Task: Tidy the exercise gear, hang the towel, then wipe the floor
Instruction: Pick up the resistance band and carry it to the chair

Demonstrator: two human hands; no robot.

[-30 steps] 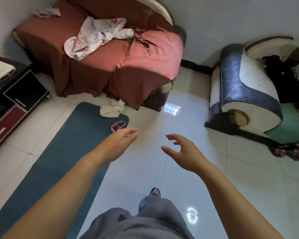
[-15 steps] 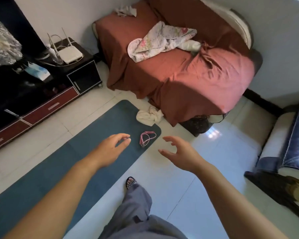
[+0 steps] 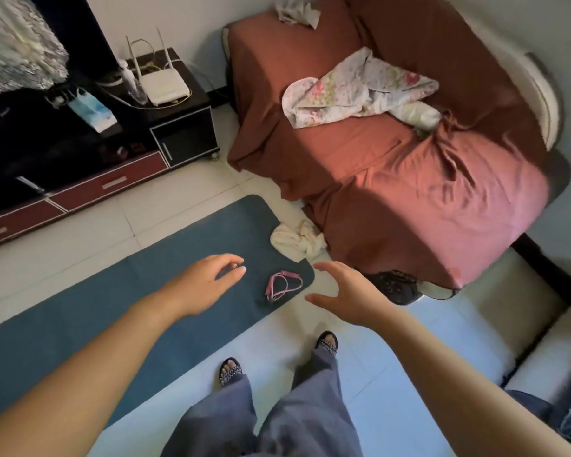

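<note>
A teal exercise mat (image 3: 122, 311) lies diagonally on the tiled floor. A pink skipping rope (image 3: 282, 285) is coiled on the mat's far corner. A crumpled cream towel (image 3: 295, 240) lies at that corner, against the sofa. My left hand (image 3: 208, 280) hovers over the mat left of the rope, fingers relaxed, holding nothing. My right hand (image 3: 350, 293) hovers just right of the rope with fingers spread, also empty.
A sofa under a rust-red cover (image 3: 409, 179) with a floral cloth (image 3: 353, 90) stands behind the mat. A dark TV cabinet (image 3: 96, 153) with a router (image 3: 164, 82) is at left. A cream and blue armchair (image 3: 548, 367) is at right. My sandalled feet (image 3: 327, 341) stand on the tiles.
The view has swung left and closer to the mat's corner. Both hands have moved nearer the pink rope, now on either side of it.
</note>
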